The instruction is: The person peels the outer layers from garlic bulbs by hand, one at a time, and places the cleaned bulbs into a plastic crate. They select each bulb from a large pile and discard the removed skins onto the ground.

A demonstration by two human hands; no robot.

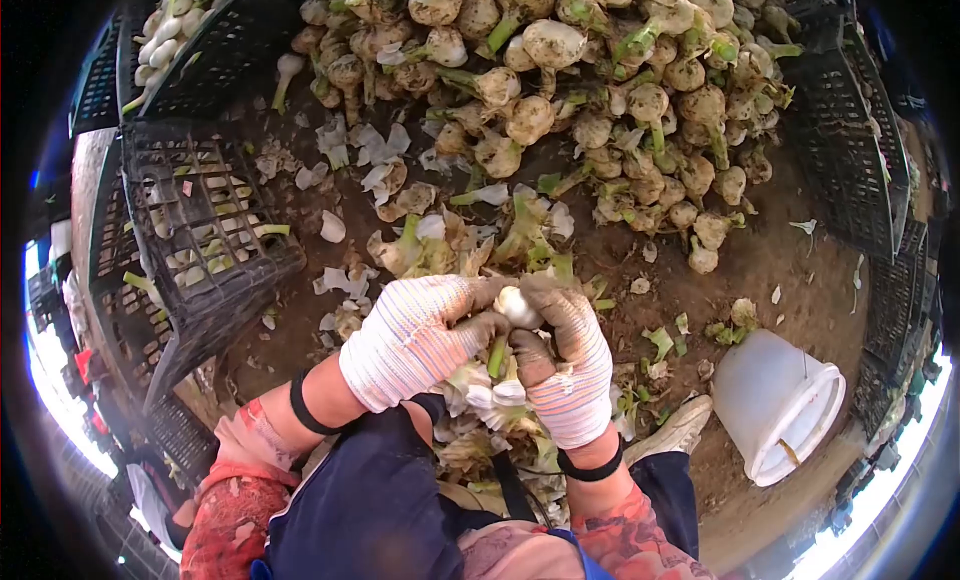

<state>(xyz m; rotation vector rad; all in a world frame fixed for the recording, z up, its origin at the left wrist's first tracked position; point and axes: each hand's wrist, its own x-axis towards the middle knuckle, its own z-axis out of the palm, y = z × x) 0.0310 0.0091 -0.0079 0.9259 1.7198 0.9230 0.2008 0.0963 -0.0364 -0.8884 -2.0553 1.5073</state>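
Onion pile [560, 90] ahead, crate [200, 240] left, bucket [775, 405] right

Both gloved hands meet over the lap, just above the knees. The left hand [415, 340] curls fingers inward; the right hand [568, 365] closes opposite, fingertips touching the left's.

head cam | faces steeply down | close over hands [480, 350] | fisheye
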